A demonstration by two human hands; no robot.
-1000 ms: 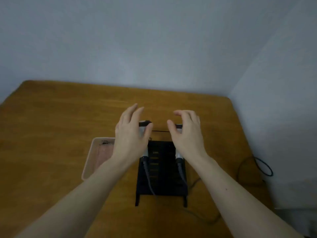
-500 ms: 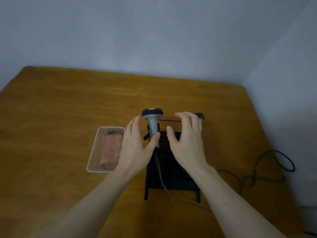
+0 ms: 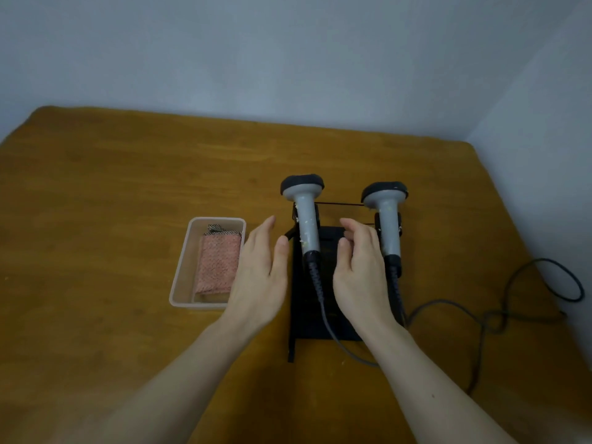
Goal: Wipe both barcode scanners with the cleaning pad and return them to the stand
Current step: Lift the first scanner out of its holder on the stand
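Observation:
Two grey barcode scanners with black heads rest side by side on a black stand [image 3: 333,328]. The left scanner [image 3: 306,216] and the right scanner [image 3: 387,219] both show small pale specks on their handles. My left hand [image 3: 261,277] hovers open just left of the left scanner, not touching it. My right hand [image 3: 360,277] is open between the two scanners, fingers slightly curled, holding nothing. A pink cleaning pad [image 3: 217,264] lies in a clear plastic tray [image 3: 182,274] to the left of the stand.
The scanners' dark cables [image 3: 493,318] run off the stand and loop across the wooden table [image 3: 96,203] toward the right wall. The table sits in a corner, with walls at the back and right.
Both hands have drawn back toward me and apart, uncovering the two scanners on the stand. The camera view has shifted so the table sits lower and more to the left.

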